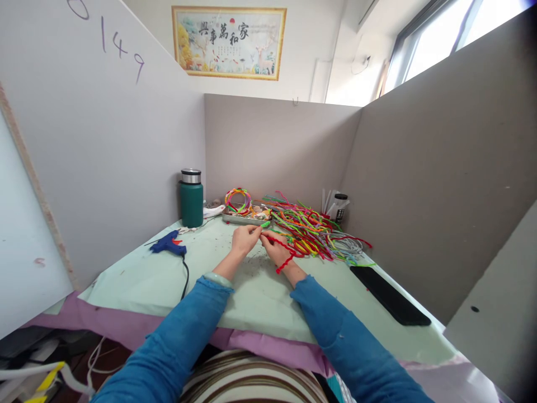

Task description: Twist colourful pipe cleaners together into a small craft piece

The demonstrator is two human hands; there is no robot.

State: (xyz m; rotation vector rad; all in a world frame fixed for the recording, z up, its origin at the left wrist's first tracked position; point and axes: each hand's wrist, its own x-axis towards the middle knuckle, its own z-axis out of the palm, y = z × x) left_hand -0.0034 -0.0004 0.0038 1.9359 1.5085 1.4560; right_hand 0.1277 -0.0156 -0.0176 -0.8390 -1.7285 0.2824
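My left hand [245,242] and my right hand [276,251] meet fingertip to fingertip above the middle of the table. Both are closed in a pinch on a red twisted cord [290,253]. From the fingertips the cord trails over the back of my right hand, and its loose end hangs by the wrist. What lies right between the fingertips is too small to make out. A small bright green piece [265,224] shows just beyond them; whether it is held I cannot tell.
Behind my hands lies a heap of coloured cords [308,226], beside a metal tray [247,219] with colourful rings [238,201]. A blue glue gun [168,243] and green flask [192,202] stand left. A black phone-like slab [390,295] lies right. Grey partitions [281,145] enclose the table.
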